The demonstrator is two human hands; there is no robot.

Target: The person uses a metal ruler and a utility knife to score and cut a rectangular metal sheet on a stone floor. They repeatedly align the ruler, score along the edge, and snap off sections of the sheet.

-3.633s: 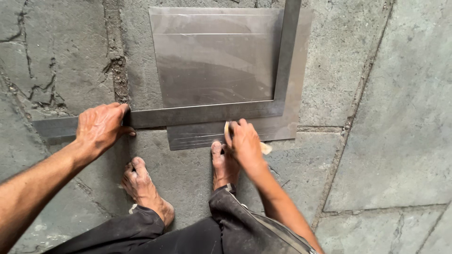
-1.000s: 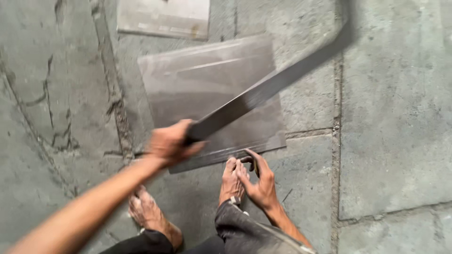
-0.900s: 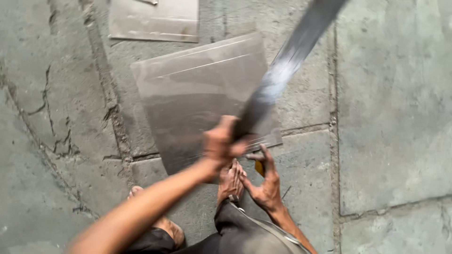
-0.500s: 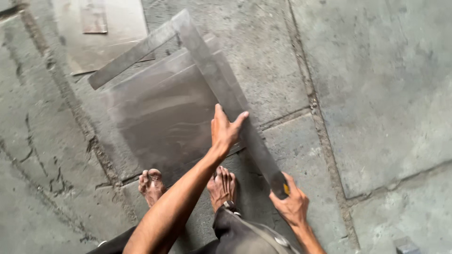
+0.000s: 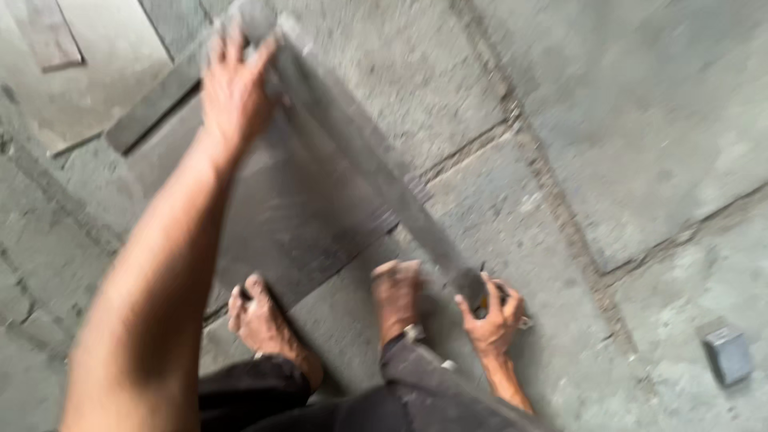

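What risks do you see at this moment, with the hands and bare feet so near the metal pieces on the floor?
1. The left hand presses on the corner of the metal square; a sharp edge there might cut the fingers.
2. Both bare feet stand at the border of the metal sheet; if it slides, toes could be cut.
3. The right hand grips the square's lower end beside a foot.

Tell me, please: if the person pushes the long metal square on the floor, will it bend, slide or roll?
The metal square looks flat and rigid, so it probably slides, not rolls. The left hand presses its corner, the right hand its near end; rough concrete floor may drag.
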